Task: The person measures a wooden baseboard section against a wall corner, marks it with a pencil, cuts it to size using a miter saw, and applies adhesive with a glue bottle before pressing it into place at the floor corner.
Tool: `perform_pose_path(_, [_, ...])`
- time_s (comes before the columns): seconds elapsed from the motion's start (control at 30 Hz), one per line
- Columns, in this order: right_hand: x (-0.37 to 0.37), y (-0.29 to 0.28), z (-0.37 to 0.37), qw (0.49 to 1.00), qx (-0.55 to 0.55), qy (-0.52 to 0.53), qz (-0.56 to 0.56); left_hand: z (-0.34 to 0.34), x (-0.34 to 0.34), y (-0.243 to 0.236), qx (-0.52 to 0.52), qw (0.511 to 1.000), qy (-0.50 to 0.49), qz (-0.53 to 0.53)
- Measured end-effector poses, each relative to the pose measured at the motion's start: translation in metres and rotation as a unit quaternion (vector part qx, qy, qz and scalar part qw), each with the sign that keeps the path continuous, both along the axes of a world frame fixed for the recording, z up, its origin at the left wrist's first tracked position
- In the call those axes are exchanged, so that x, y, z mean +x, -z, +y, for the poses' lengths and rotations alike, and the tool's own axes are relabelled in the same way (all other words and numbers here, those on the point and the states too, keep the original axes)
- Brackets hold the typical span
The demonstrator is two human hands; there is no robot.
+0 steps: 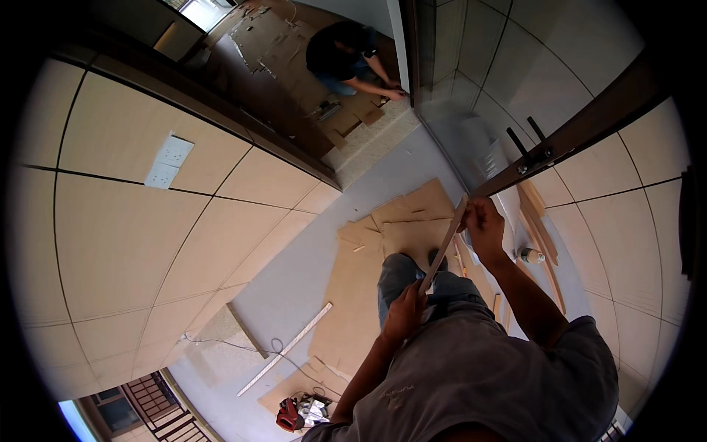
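I stand over a floor covered with cardboard sheets (pixel 401 221). A long thin wooden strip (pixel 444 247) runs between my hands. My left hand (pixel 405 313) grips its lower end near my waist. My right hand (pixel 482 221) holds its upper end up against the edge of a dark door frame (pixel 582 125). My jeans and grey shirt fill the lower middle of the view.
Another person (pixel 346 51) kneels on cardboard in the room beyond the doorway. A long white strip (pixel 287 357) and a cable lie on the floor. A small can (pixel 530 255) and wooden slats (pixel 541 228) sit by the right wall. Red tool (pixel 289 415) lies below.
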State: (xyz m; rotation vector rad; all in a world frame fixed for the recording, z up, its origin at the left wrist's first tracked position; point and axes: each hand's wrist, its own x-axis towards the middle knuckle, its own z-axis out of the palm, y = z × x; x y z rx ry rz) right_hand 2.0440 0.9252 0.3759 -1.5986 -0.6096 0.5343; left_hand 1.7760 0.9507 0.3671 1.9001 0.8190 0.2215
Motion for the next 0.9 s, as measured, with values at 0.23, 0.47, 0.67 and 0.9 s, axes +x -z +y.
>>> perform_pose_path(0.23, [0.07,0.053,0.134,0.993,-0.07,-0.029,0.086,0.145,0.064,0.026,-0.062,0.995,-0.064,0.033])
perform_pose_path(0.47, [0.179,0.218,0.085,0.88,-0.436,-0.077,0.169,0.338,0.099,0.058,-0.115,0.985,-0.125,0.01])
perform_pose_path(0.67, [0.204,0.257,0.054,0.832,-0.474,0.033,0.286,0.454,0.128,0.039,-0.2,0.964,-0.168,0.042])
perform_pose_path(0.9, [0.216,0.238,0.255,0.836,-0.447,-0.04,0.315,0.552,0.179,0.056,-0.209,0.954,-0.205,0.068])
